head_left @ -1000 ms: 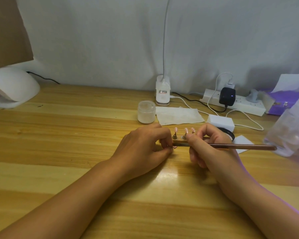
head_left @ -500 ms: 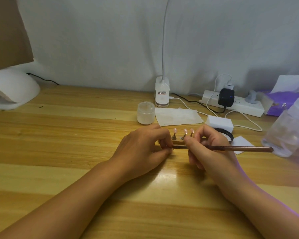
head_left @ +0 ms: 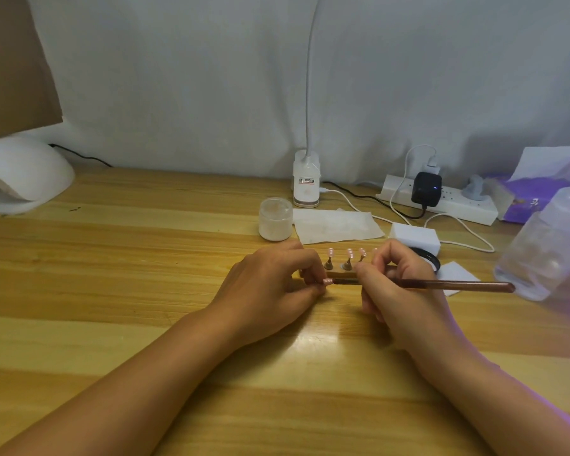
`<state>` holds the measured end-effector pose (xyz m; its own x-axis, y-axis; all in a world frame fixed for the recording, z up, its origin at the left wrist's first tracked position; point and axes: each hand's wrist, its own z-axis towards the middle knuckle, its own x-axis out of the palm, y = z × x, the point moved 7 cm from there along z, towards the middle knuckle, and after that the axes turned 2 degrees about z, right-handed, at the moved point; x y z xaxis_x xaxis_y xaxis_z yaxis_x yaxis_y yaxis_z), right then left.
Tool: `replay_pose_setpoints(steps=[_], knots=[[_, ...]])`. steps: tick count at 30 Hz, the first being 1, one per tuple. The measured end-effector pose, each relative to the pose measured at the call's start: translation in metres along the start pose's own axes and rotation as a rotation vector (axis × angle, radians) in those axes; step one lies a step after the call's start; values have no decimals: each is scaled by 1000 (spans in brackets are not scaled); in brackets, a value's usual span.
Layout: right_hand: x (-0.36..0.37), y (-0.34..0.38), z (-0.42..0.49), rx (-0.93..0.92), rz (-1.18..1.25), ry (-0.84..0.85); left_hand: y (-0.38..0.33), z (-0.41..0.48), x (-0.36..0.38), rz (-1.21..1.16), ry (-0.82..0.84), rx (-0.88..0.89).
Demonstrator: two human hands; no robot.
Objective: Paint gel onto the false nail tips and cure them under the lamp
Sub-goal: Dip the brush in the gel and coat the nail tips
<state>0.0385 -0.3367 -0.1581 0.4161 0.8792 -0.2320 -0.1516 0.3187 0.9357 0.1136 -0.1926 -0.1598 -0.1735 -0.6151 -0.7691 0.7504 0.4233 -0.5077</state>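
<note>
Left hand (head_left: 270,287) pinches a small pink false nail tip (head_left: 327,281). Right hand (head_left: 399,284) grips a thin brown brush (head_left: 454,285), bristles apparently touching that tip. More pink tips on stands (head_left: 348,258) just behind.

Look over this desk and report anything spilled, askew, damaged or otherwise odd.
Nothing stands out. The jar stands upright with no spill around it, the tissue lies flat, and the nail tips stand in a row. The left hand pinches one loose tip; the right hand holds the brush.
</note>
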Motion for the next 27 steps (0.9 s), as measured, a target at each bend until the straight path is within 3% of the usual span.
replay_pose_setpoints(steps=[7,13,17,27], knots=[[7,10,-4,-59,33,79,0,0,1,-9,2,-9],[0,7,-2,-59,-31,-13,1,0,1,-16,4,-4],[1,14,-4,-84,18,12,2,0,1,-39,-9,-2],[7,6,-1,19,62,104,2,1,2,-58,-1,-2]])
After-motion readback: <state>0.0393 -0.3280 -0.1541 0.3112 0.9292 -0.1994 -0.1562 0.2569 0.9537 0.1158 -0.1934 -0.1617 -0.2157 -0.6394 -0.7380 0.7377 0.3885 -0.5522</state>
